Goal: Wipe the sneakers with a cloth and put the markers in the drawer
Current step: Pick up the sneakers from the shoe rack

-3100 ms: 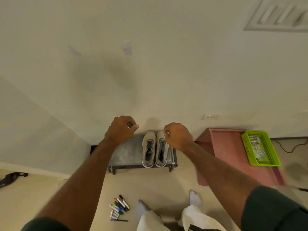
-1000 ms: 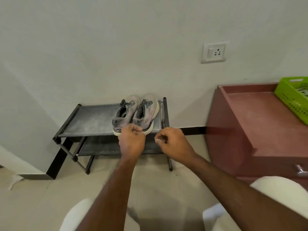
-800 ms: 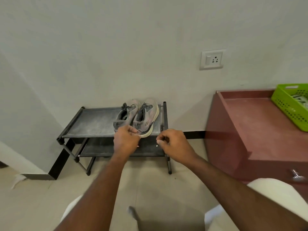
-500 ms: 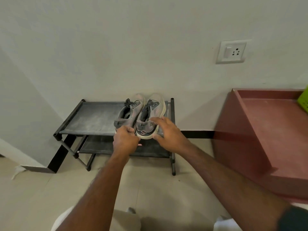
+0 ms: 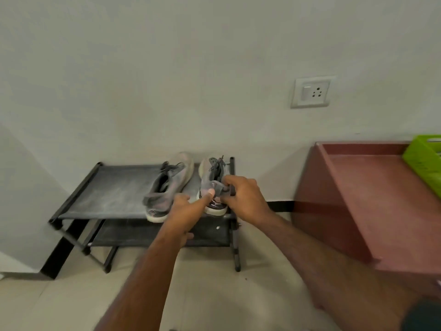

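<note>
- Sneakers first: we see two grey knit shoes with pale soles on the top tier of a black shoe rack point(image 5: 114, 187), heels toward us.
- Left sneaker point(image 5: 167, 187) lies flat on the dusty fabric, toe angled toward the wall, just beside its partner and apart from it.
- Right sneaker point(image 5: 212, 185) sits at the rack's right end, laces loose, its dark heel patch showing below our fingers.
- Our left hand point(image 5: 188, 211) reaches forward over the rack's front rail, forefinger stretched out so that its tip touches the heel collar of the right sneaker; the other fingers curl loosely and hold nothing.
- Our right hand point(image 5: 243, 197) comes in from the right, knuckles up, its grip closed on the right sneaker: fingers over the collar from above, thumb underneath at the heel.
- Both forearms run up from the lower edge and converge on that shoe.
- Further right, a wall socket point(image 5: 311, 91) sits above a reddish-brown cabinet point(image 5: 358, 199), with a green basket point(image 5: 427, 161) at its far right edge.
</note>
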`<state>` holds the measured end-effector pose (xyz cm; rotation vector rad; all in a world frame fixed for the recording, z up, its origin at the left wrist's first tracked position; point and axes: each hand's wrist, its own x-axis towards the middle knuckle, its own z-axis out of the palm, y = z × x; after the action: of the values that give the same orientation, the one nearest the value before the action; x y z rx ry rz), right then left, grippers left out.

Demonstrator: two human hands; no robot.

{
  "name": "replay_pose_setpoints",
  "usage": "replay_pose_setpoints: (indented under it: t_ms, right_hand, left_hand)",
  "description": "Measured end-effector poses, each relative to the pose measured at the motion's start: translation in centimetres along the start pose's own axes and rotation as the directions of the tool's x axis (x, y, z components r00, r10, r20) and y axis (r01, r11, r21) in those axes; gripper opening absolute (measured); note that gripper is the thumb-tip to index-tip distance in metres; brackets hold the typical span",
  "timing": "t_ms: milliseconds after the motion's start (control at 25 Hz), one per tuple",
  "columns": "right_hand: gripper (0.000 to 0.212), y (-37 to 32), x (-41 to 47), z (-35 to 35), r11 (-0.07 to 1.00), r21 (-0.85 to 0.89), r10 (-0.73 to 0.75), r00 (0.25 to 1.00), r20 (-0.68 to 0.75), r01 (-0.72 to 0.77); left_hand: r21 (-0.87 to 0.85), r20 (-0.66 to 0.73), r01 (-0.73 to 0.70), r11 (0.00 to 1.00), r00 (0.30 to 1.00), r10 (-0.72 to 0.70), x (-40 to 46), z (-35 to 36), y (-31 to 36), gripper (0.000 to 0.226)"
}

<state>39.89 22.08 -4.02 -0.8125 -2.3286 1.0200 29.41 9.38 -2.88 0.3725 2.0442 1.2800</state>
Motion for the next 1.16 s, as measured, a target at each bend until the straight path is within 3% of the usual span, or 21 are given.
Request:
replay_pose_setpoints:
  t_ms: [120, 160, 240, 360, 480, 600, 800, 960, 1040, 1160]
  right_hand:
    - [0.021, 1.1, -3.9, -8.0, 0.991, 0.127, -0.035, 0.994, -0.104, 0.048]
    - [0.013, 1.6, -5.4, -10.6, 0.989, 0.133, -0.042, 0.989, -0.143, 0.062]
    - [0.022, 2.8, -8.5, -15.6, 0.995, 0.093, -0.027, 0.979, -0.201, 0.046]
    - [0.022, 5.2, -13.0, -21.5, 1.0, -0.004, 0.008, 0.963, -0.27, -0.009]
    - [0.018, 8.2, -16.2, -25.0, 0.989, -0.134, 0.022, 0.943, -0.332, -0.07]
    - [0.019, 10.5, -17.8, -26.0, 0.977, -0.167, 0.069, 0.934, -0.35, -0.135]
    - [0.018, 13.7, -18.8, -25.4, 0.983, -0.103, 0.111, 0.946, -0.303, -0.149]
    - [0.03, 14.9, -19.4, -26.9, 0.948, 0.275, 0.232, 0.937, -0.261, -0.158]
    - [0.038, 15.4, -19.3, -28.1, 0.847, 0.469, 0.379, 0.902, -0.206, -0.248]
    - [0.032, 17.1, -18.2, -29.1, 0.824, 0.463, 0.458, 0.866, -0.201, -0.328]
  left_hand:
    - [-0.107, 0.182, -0.164, 0.981, 0.967, 0.181, -2.9, 6.0, 1.6, 0.079]
    - [-0.143, 0.199, -0.259, 0.955, 0.938, 0.284, -4.2, 8.3, 2.1, 0.073]
    - [-0.167, 0.251, -0.419, 0.893, 0.858, 0.449, -6.7, 12.3, 3.1, 0.067]
    - [-0.048, 0.353, -0.566, 0.823, 0.761, 0.544, -9.2, 18.0, 4.9, 0.078]
    - [0.12, 0.459, -0.676, 0.727, 0.687, 0.563, -11.6, 22.7, 6.0, 0.069]
    - [0.217, 0.524, -0.666, 0.714, 0.696, 0.491, -12.5, 25.4, 5.7, 0.059]
    - [0.304, 0.533, -0.688, 0.659, 0.696, 0.481, -13.0, 27.1, 4.6, 0.071]
    - [0.394, 0.556, -0.733, 0.555, 0.671, 0.491, -12.6, 27.6, 5.1, 0.083]
    - [0.315, 0.563, -0.684, 0.658, 0.693, 0.451, -12.5, 28.0, 6.2, 0.072]
    - [0.25, 0.489, -0.628, 0.737, 0.739, 0.463, -11.3, 30.0, 8.0, 0.063]
